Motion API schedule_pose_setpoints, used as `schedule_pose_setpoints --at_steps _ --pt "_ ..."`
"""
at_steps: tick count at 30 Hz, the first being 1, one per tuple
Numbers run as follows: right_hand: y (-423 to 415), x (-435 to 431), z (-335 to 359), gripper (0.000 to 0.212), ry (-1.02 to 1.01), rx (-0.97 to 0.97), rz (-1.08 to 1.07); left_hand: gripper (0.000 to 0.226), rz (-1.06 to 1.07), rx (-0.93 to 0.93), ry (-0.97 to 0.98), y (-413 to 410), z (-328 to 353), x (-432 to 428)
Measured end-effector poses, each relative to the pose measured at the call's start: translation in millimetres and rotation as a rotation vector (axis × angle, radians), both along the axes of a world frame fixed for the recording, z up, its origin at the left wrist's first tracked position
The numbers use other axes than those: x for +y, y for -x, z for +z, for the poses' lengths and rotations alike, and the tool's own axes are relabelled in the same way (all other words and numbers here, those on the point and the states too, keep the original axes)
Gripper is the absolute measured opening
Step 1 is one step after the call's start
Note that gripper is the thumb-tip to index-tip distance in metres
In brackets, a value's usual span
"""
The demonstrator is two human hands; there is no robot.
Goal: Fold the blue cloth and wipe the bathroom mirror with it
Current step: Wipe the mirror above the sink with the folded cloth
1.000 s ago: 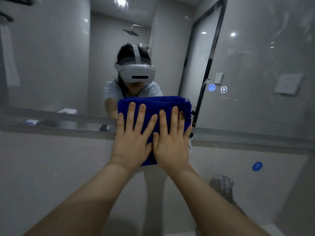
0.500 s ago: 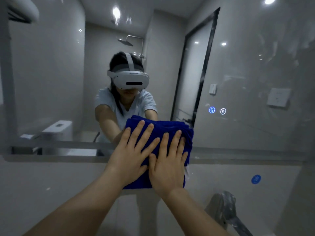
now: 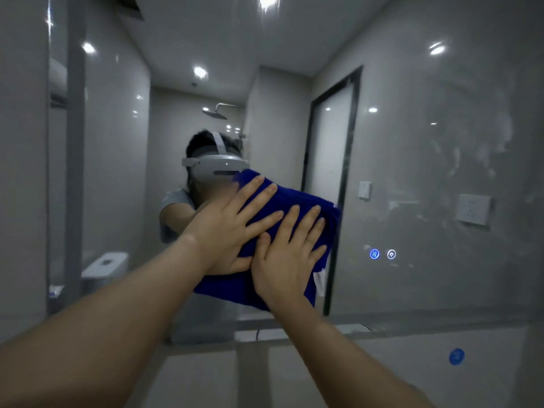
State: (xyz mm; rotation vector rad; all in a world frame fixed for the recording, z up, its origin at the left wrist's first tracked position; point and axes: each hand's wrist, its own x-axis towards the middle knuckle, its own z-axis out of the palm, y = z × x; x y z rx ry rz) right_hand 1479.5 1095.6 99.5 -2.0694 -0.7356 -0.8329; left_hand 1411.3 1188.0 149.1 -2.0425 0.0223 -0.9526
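A folded blue cloth (image 3: 297,198) lies flat against the bathroom mirror (image 3: 426,160), tilted with its right side lower. My left hand (image 3: 229,228) presses on the cloth's upper left part with straight, spread fingers. My right hand (image 3: 288,254) presses on its lower right part, fingers straight too, the thumb touching my left hand. Both arms reach forward from the bottom of the view. The mirror's right side shows faint smears.
Two lit touch icons (image 3: 382,254) glow on the mirror right of the cloth. The mirror's lower edge (image 3: 412,328) runs above a tiled wall with a blue round sticker (image 3: 456,356). A wall edge (image 3: 26,172) bounds the mirror on the left.
Both hands have slid the cloth up the mirror and slightly right, from its lower edge toward its middle. The cloth has tilted. The view has lifted upward.
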Motion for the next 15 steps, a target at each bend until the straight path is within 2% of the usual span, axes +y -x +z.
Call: schedule_pose_setpoints --at_steps 5,8,12,15 --pt "5.7 20.1 62.0 0.081 -0.040 -0.053 -0.015 0.077 0.237 0.042 -0.005 14.7 60.1 10.4" --pt "5.6 29.4 97.3 0.079 -0.058 -0.118 -0.020 0.083 0.170 -0.077 -0.024 18.9 92.6 22.1" --pt "7.5 32.4 152.8 0.062 -0.027 -0.208 -0.018 0.079 0.123 -0.143 -0.008 22.9 141.3 30.0" --pt "9.0 34.6 203.5 0.063 -0.012 -0.315 -0.009 0.083 0.115 -0.239 0.036 28.2 178.3 31.5"
